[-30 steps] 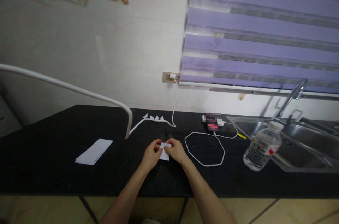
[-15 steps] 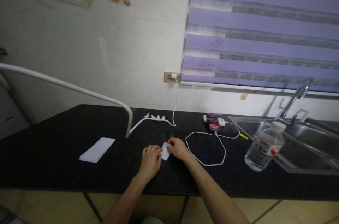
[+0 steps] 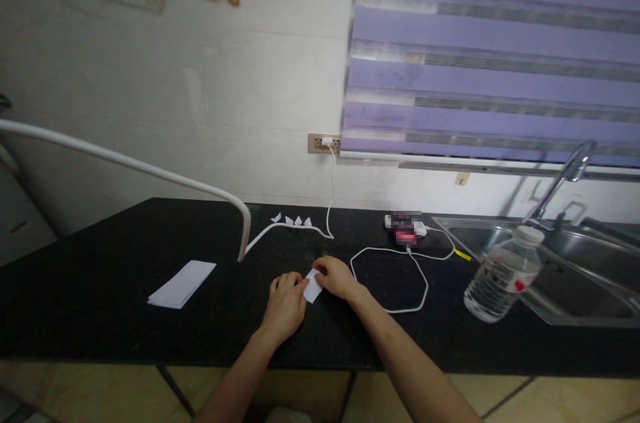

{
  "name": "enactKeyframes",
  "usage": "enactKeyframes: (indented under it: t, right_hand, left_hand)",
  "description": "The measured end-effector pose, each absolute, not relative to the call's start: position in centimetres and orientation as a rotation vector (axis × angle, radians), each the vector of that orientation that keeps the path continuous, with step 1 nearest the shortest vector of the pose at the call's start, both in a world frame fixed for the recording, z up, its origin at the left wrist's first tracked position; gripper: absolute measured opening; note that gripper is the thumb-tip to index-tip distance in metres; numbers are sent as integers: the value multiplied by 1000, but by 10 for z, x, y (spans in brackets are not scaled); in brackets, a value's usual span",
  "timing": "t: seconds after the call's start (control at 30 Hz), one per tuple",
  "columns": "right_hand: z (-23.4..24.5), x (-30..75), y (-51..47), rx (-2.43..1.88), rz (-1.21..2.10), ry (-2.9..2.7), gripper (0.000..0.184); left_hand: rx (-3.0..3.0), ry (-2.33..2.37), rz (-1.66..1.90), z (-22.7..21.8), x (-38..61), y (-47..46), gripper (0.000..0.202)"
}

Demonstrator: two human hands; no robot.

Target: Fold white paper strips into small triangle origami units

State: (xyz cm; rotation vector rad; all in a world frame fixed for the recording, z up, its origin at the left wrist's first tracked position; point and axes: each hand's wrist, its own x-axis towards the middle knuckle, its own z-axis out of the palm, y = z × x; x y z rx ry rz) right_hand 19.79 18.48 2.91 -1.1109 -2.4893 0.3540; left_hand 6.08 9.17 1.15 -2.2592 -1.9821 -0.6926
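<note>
A small white piece of folded paper (image 3: 313,286) lies on the black countertop between my two hands. My left hand (image 3: 286,303) rests on the counter with its thumb pressed to the paper's left edge. From the right, my right hand (image 3: 336,276) pinches the paper's upper right edge between thumb and fingers. Farther back, several small folded paper pieces (image 3: 299,221) stand in a row beside a white cable. A stack of white paper sheets (image 3: 183,284) lies to the left of my hands.
A white bent tube (image 3: 190,181) arches in from the left. To the right lie a looped white cable (image 3: 389,310) and a blurred device (image 3: 405,229). A large water bottle (image 3: 504,275) stands before the steel sink (image 3: 583,283) and faucet (image 3: 565,176). The counter's front edge (image 3: 125,361) is close.
My left thumb has moved in slightly onto the paper, and the paper now looks narrower, its left corner no longer sticking out. The view has shifted a little.
</note>
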Motion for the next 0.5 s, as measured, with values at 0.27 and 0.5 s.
enactKeyframes:
  t: [0.27, 0.5]
  right_hand:
    - [32, 204, 176, -949, 221, -2573, 19]
    - [29, 208, 169, -911, 190, -2589, 21]
  left_hand:
    - [-2254, -2005, -686, 14, 62, 91, 37]
    - [-2256, -2008, -702, 14, 62, 91, 36]
